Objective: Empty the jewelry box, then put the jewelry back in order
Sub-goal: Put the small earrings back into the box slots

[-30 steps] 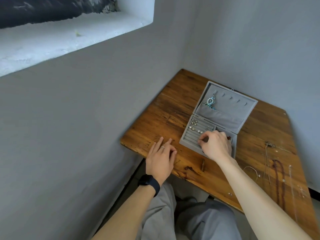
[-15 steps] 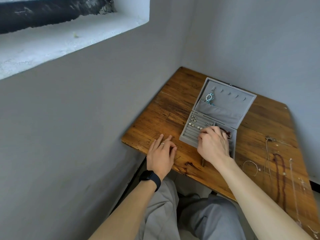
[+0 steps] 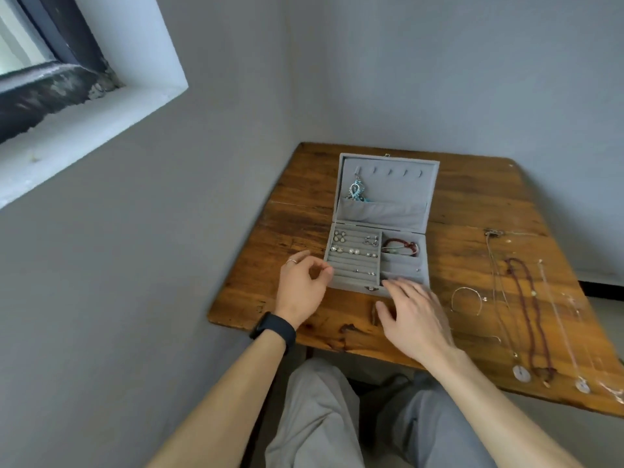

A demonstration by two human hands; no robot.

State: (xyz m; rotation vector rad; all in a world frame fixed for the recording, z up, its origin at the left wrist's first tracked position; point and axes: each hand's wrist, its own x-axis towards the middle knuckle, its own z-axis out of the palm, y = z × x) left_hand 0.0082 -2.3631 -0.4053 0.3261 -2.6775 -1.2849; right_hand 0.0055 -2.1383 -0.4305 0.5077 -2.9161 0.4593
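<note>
Grey walls corner a wooden tabletop. The jewelry box lies open, long axis left-right, lid standing far, clasp near. The right hand, inside it a second ago, now hovers at its near edge, fingers spread; the left hand has lifted, fingers loosely curled, empty. Necklaces lie right.

Left hand: fingers loosely curled, thumb near forefinger. Right hand: palm down, fingers spread straight. Forearms bare.
</note>
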